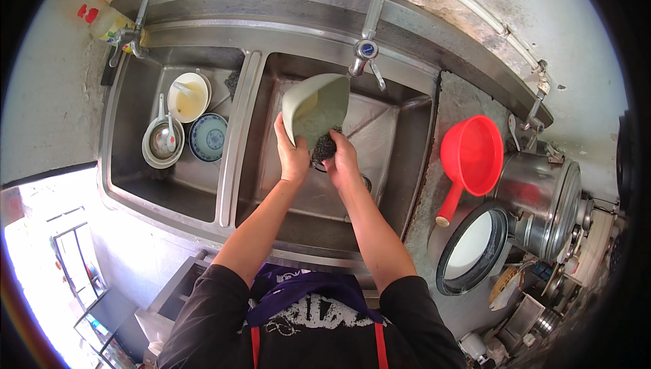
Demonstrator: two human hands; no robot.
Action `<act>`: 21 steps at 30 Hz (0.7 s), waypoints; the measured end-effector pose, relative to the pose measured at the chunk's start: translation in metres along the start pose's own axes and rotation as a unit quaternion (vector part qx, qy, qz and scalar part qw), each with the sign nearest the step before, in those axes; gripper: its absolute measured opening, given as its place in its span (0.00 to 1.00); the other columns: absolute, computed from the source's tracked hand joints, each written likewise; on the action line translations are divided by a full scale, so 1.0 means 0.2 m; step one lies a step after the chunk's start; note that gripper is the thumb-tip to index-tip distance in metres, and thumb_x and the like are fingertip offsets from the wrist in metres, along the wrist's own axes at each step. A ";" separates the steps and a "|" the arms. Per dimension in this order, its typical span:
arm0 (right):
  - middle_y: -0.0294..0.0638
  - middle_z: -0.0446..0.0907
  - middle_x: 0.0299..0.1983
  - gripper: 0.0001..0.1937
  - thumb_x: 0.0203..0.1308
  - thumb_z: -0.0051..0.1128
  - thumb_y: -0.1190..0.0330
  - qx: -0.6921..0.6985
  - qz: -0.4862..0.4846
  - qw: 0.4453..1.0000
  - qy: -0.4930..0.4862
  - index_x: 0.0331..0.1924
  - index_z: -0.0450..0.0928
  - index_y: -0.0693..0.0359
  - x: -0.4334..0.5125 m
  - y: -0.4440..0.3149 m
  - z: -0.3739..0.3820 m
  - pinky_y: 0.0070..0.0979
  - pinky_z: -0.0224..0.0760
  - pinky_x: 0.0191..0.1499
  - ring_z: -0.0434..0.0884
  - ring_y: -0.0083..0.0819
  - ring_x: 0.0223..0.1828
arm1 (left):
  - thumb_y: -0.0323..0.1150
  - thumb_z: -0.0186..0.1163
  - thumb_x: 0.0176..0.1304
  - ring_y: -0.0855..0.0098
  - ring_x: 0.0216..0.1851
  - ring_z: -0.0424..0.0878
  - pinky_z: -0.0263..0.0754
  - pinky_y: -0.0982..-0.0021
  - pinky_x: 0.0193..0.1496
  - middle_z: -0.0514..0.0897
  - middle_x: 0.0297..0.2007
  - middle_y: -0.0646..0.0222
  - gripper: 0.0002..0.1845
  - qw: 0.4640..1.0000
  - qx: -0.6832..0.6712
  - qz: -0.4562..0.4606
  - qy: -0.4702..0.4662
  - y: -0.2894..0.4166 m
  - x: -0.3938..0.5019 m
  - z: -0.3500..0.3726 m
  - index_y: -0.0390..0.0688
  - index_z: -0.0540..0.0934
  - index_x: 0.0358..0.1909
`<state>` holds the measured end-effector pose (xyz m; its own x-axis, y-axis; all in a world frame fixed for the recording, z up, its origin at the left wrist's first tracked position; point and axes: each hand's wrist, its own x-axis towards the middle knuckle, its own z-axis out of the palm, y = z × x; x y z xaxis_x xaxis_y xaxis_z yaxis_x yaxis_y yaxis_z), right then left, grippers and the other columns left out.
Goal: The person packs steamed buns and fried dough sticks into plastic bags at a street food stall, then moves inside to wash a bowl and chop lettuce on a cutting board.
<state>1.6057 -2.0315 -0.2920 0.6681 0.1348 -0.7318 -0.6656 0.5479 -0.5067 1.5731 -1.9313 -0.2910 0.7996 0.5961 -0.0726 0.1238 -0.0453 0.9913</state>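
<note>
Over the right basin of a stainless steel sink (386,130), my left hand (292,155) grips a large pale bowl (325,104) by its near rim. The bowl is tilted up on its side, with its hollow partly turned toward me. My right hand (343,158) holds a dark wire scouring pad (324,149) close to the bowl's lower edge; whether the pad touches the bowl I cannot tell. Above and behind the bowl hangs a metal tap (366,51), its lever pointing down to the right. No water stream shows beneath its spout.
In the left basin (188,196) are a bowl of yellowish liquid (188,102), stacked bowls with spoons (163,142), a blue-patterned bowl (208,137) and another scouring pad (232,84). To the right lie a red dipper (473,155), a black-rimmed bucket (473,247) and a lidded metal pot (539,201).
</note>
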 end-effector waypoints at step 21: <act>0.43 0.77 0.24 0.10 0.64 0.52 0.66 -0.232 -0.107 0.960 -0.114 0.39 0.72 0.67 0.17 -0.17 -0.06 0.31 0.68 0.22 0.77 0.34 0.21 | 0.14 0.49 0.54 0.48 0.62 0.69 0.60 0.59 0.65 0.70 0.58 0.45 0.35 0.989 0.084 0.028 -0.122 0.28 0.02 -0.06 0.37 0.55 0.66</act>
<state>1.6466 -2.0549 -0.3055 0.8261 0.2668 -0.4964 -0.5464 0.1632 -0.8215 1.5765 -1.9211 -0.2347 0.9234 0.3788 -0.0622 0.1544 -0.2181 0.9636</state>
